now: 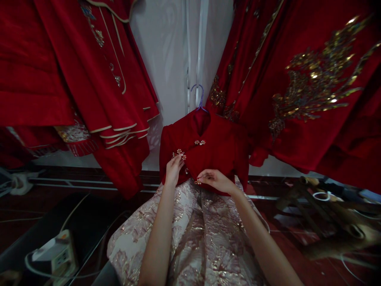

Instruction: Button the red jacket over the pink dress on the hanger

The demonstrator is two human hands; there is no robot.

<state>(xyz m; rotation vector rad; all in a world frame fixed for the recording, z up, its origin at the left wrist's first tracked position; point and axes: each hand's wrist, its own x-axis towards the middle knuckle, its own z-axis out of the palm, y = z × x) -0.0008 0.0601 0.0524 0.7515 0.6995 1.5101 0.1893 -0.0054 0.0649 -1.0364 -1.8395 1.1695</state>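
A short red jacket (222, 159) with a stand-up collar is spread in front of me, with a purple hanger (200, 99) in its neck. Beaded flower clasps run along its slanted front opening; the one near the collar (199, 142) looks joined. My left hand (174, 170) pinches a flower clasp (179, 152) on the left side of the chest. Lower down, my right hand (216, 181) has its fingertips closed at the front flap's corner, by another small clasp (197, 182). Under the jacket lies pale brocade cloth (190, 242) with a shiny flower pattern.
Red garments hang on the left (119, 87) and right (250, 99), the right one carrying gold sequin embroidery (321, 75). A power strip (64, 254) with cables sits at lower left. A wooden stool or frame (327, 222) stands at right, by the white wall (163, 47).
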